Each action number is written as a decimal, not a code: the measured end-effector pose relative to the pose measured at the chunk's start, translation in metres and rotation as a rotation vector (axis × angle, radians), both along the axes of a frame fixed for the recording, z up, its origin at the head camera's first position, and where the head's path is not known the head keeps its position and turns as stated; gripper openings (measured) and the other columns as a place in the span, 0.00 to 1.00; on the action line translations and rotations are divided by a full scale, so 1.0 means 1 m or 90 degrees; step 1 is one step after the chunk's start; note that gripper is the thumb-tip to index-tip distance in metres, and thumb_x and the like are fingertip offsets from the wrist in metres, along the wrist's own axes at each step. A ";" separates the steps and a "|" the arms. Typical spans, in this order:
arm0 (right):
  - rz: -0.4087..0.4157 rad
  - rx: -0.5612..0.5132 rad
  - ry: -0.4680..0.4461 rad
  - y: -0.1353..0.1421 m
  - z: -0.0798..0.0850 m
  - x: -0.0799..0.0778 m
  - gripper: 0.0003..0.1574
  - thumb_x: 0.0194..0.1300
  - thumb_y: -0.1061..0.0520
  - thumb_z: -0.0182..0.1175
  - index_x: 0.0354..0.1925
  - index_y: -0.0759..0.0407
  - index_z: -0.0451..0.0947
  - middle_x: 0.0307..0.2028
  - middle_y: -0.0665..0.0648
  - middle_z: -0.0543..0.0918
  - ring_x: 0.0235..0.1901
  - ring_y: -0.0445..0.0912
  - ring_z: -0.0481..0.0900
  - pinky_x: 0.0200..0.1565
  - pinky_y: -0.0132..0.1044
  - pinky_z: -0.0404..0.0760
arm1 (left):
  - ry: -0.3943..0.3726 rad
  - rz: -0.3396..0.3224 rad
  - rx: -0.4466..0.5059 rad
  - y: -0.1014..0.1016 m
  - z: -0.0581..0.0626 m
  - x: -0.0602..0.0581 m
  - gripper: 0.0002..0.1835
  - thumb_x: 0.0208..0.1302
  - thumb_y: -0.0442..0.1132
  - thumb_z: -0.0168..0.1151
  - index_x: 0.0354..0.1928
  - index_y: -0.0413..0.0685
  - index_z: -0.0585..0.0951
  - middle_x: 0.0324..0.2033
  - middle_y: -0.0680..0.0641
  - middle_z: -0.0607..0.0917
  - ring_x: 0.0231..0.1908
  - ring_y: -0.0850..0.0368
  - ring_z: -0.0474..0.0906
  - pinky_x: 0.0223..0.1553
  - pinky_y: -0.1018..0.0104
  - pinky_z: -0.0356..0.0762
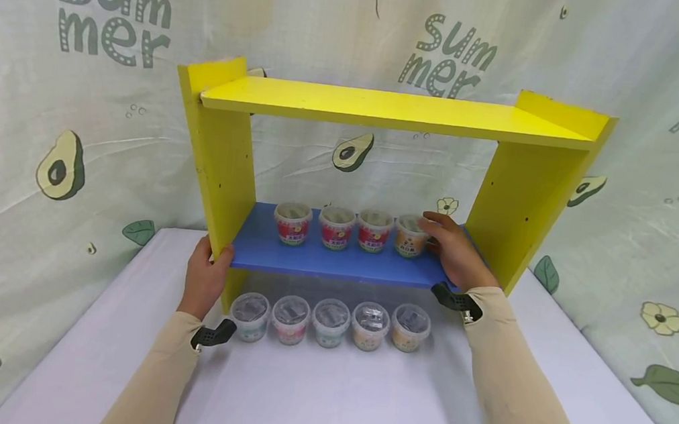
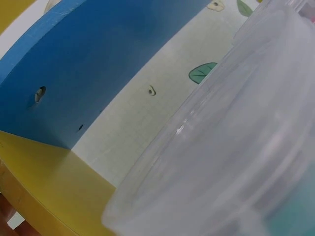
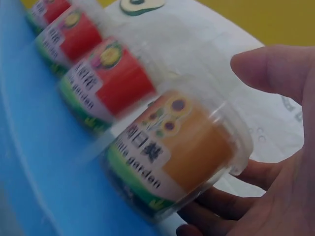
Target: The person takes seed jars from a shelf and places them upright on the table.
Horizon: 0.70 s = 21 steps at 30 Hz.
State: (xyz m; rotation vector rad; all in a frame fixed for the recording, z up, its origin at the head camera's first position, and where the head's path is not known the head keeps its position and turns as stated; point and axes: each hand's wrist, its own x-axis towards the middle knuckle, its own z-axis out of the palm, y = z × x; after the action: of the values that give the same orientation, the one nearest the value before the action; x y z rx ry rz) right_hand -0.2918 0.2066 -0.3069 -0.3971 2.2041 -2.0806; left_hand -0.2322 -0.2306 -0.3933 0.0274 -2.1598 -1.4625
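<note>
My left hand (image 1: 205, 281) grips the lower left side panel of a yellow shelf unit (image 1: 218, 174), its thumb near the front edge of the blue board (image 1: 335, 262). On that board, a row of small lidded plastic cups stands upright. At the row's right end is the cup with an orange sunflower label (image 3: 197, 152). My right hand (image 1: 454, 249) is at this cup's right side, fingers beside and behind it. In the right wrist view the thumb (image 3: 268, 69) stands off from the cup. Left of it are 3 red-labelled cups (image 1: 374, 232).
Below the blue board, several clear-lidded cups (image 1: 331, 322) stand in a row on the white tabletop (image 1: 323, 399). One clear cup (image 2: 221, 147) fills much of the left wrist view. A yellow top board (image 1: 373, 104) spans the unit. Behind hangs a printed cloth (image 1: 308, 21).
</note>
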 end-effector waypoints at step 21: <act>-0.016 0.116 0.058 0.002 -0.014 0.005 0.58 0.68 0.44 0.65 0.80 0.51 0.41 0.77 0.64 0.49 0.73 0.57 0.54 0.73 0.54 0.51 | -0.011 0.005 -0.008 0.000 -0.001 0.001 0.29 0.76 0.50 0.49 0.68 0.38 0.65 0.57 0.36 0.73 0.56 0.40 0.72 0.62 0.40 0.70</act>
State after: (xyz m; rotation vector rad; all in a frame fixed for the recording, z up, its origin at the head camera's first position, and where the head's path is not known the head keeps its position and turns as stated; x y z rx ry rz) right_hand -0.2865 0.2089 -0.3206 -0.4586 2.4372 -1.8869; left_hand -0.2312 -0.2301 -0.3941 0.0434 -2.1799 -1.4488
